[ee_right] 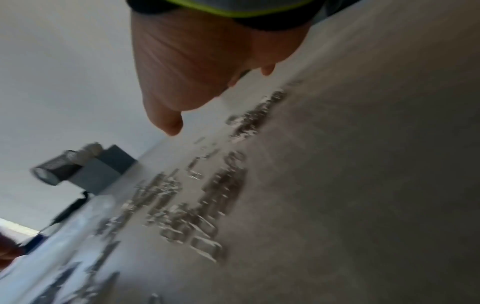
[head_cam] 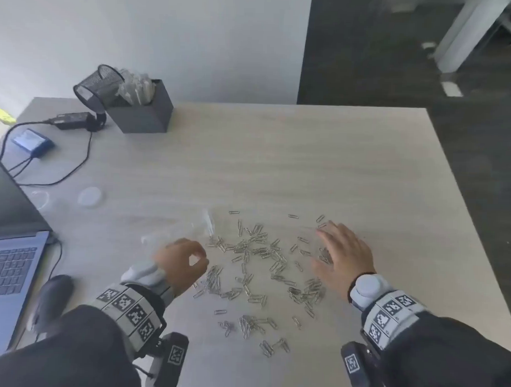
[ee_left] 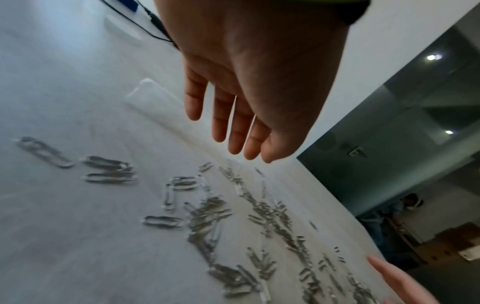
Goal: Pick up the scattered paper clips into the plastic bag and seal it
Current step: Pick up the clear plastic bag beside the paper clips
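Several silver paper clips [head_cam: 257, 268] lie scattered over the pale wooden table [head_cam: 278, 165], also seen close up in the left wrist view [ee_left: 207, 216] and blurred in the right wrist view [ee_right: 207, 195]. A clear plastic bag [head_cam: 186, 230] lies flat at the left edge of the scatter [ee_left: 150, 96]. My left hand [head_cam: 200, 259] hovers just in front of the bag with loosely bent fingers [ee_left: 233, 133] and holds nothing. My right hand [head_cam: 327, 248] is spread flat, palm down, over the clips at the right side [ee_right: 197, 82].
An open laptop [head_cam: 8, 257] and a dark mouse [head_cam: 54, 290] sit at the left. At the back left stand a black box [head_cam: 144, 111] with a tipped mesh cup [head_cam: 99, 83], a power adapter with cables [head_cam: 71, 120] and a blue device [head_cam: 31, 142]. A clear round lid [head_cam: 89, 196] lies near the laptop.
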Demonstrator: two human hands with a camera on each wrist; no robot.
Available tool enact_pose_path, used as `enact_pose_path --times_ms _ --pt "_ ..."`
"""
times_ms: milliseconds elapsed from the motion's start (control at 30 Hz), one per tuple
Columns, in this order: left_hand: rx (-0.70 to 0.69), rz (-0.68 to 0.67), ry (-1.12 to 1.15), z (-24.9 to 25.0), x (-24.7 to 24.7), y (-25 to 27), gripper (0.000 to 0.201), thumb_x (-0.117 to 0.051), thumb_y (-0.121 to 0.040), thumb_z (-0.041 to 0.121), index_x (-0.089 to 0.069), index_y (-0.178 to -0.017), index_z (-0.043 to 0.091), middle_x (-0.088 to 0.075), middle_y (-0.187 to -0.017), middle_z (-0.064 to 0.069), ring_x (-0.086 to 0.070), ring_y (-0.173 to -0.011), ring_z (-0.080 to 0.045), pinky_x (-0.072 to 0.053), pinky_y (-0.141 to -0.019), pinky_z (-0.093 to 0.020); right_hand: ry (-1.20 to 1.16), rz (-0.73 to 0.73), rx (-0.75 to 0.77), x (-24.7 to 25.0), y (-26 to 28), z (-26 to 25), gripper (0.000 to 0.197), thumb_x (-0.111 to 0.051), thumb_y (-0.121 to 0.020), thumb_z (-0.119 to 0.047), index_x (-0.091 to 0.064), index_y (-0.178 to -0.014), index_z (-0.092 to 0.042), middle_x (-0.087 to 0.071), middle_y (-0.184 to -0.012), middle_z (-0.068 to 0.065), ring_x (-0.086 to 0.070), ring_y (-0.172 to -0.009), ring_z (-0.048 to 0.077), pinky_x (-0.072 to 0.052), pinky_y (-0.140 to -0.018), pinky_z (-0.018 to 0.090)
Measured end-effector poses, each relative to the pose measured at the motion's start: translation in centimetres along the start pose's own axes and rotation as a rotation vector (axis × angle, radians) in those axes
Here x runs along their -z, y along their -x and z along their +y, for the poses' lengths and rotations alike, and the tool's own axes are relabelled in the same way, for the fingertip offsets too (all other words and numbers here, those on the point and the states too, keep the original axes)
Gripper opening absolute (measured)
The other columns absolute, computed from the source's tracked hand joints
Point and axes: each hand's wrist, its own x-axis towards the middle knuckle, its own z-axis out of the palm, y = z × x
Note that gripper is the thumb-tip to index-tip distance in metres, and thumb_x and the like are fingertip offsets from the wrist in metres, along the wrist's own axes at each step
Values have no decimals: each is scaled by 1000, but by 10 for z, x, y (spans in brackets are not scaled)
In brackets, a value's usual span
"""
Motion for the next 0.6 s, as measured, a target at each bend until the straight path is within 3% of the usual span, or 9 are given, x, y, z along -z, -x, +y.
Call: enact_pose_path --times_ms 100,267,433,600 --pt "2 24 -16 -22 -3 -6 17 -67 -90 30 -69 -108 29 -62 -127 5 -56 -120 -24 -44 -101 -39 46 29 -224 -17 6 16 78 -38 -82 -68 -11 -148 -38 -2 -163 -1 -4 -149 23 -17 -114 53" --pt "18 109 -68 -38 3 -24 43 -70 -85 36 -61 -127 33 -52 -143 8 -47 -132 -25 -37 -107 -48 12 68 -434 -45 5 17 79 -22 -84 -70 -7 -151 -31 1 -163 -1 1 -149 19 -11 -115 59" --pt "6 66 -147 -46 4 -60 79 -70 -81 52 -36 -150 33 -36 -158 7 -35 -143 -26 -31 -112 -53 84 7 -327 -54 3 -10 78 -18 -88 -68 5 -151 -29 12 -162 -5 12 -148 15 -3 -116 58" --pt "16 -20 -202 -42 -4 -86 105 -72 -72 69 -23 -156 31 -30 -160 3 -29 -146 -30 -31 -113 -55 109 -111 -125 -61 10 -49 79 -17 -87 -71 8 -152 -33 19 -160 -7 19 -147 14 3 -116 60"
